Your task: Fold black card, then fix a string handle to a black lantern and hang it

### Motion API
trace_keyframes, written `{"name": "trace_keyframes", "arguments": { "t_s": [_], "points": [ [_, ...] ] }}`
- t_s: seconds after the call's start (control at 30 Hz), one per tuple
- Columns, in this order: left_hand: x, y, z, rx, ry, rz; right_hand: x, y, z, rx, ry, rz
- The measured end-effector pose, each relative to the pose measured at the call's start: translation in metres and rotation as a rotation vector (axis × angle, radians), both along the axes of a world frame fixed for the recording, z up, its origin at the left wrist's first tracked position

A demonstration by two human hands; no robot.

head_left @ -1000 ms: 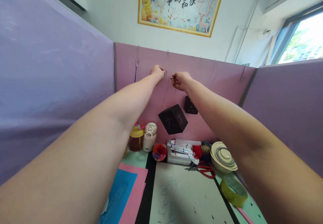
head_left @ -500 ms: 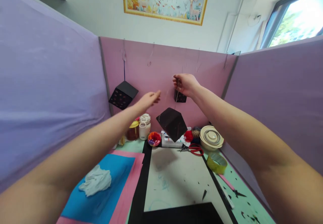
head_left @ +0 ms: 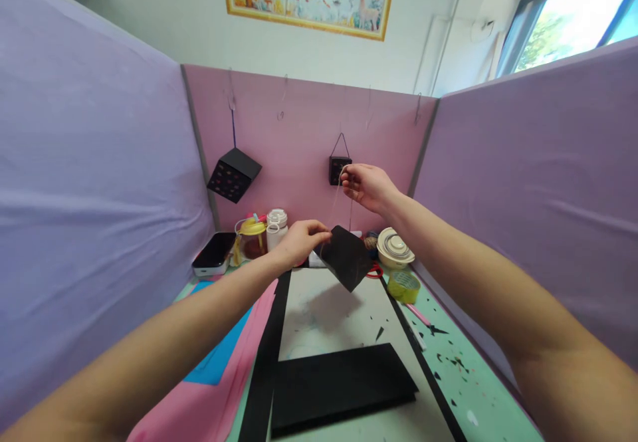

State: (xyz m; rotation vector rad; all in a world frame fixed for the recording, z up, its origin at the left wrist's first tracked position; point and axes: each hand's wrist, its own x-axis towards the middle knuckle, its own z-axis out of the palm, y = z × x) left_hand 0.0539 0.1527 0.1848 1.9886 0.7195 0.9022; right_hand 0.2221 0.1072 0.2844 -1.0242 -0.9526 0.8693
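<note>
A black paper box (head_left: 347, 258) hangs tilted over the board from a thin pale string (head_left: 351, 211). My right hand (head_left: 367, 185) is raised above it, fingertips pinched on the string's upper end. At the box's left upper corner is my left hand (head_left: 305, 241), thumb and fingers closed on that edge. Behind my right hand a small black box (head_left: 338, 170) hangs by a dark cord on the pink panel. Another black box (head_left: 234, 175), with rows of coloured dots on one side, hangs at the left.
A flat black piece (head_left: 343, 389) lies on the pale board (head_left: 309, 309). Yellow tape (head_left: 403, 286), a pink-handled cutter (head_left: 419, 314) and black scraps are at right. Nested bowls (head_left: 395, 248), jars (head_left: 253, 237) and a phone-like slab (head_left: 215, 250) stand behind. Pink sheets (head_left: 234, 375) lie left.
My left hand has come down and right, onto the box's edge. My right hand has lowered slightly with the string. The view has tipped down, showing more of the flat black piece.
</note>
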Motion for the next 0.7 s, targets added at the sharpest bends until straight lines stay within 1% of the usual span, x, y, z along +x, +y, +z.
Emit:
{"name": "trace_keyframes", "arguments": {
  "t_s": [0.1,0.2,0.33,0.4,0.47,0.57,0.63,0.7],
  "points": [
    [-0.003,0.001,-0.01,-0.125,-0.111,0.048,0.009,-0.012,-0.017,-0.033,-0.056,-0.014],
    [-0.011,0.001,-0.019,-0.271,-0.211,0.045,0.02,-0.022,-0.04,-0.081,-0.114,-0.034],
    [-0.023,-0.006,-0.035,-0.394,-0.2,0.015,0.026,-0.033,-0.075,-0.114,-0.078,-0.02],
    [-0.026,-0.01,-0.044,-0.413,-0.185,0.019,0.025,-0.037,-0.089,-0.128,-0.056,-0.005],
    [-0.028,-0.014,-0.051,-0.421,-0.178,0.03,0.021,-0.039,-0.1,-0.141,-0.047,0.011],
    [-0.026,-0.02,-0.056,-0.412,-0.175,0.046,0.013,-0.04,-0.106,-0.145,-0.05,0.037],
    [-0.023,-0.022,-0.055,-0.394,-0.164,0.052,0.006,-0.04,-0.102,-0.134,-0.057,0.055],
    [-0.02,-0.025,-0.052,-0.362,-0.143,0.062,-0.001,-0.04,-0.095,-0.113,-0.075,0.073]
  ]
}}
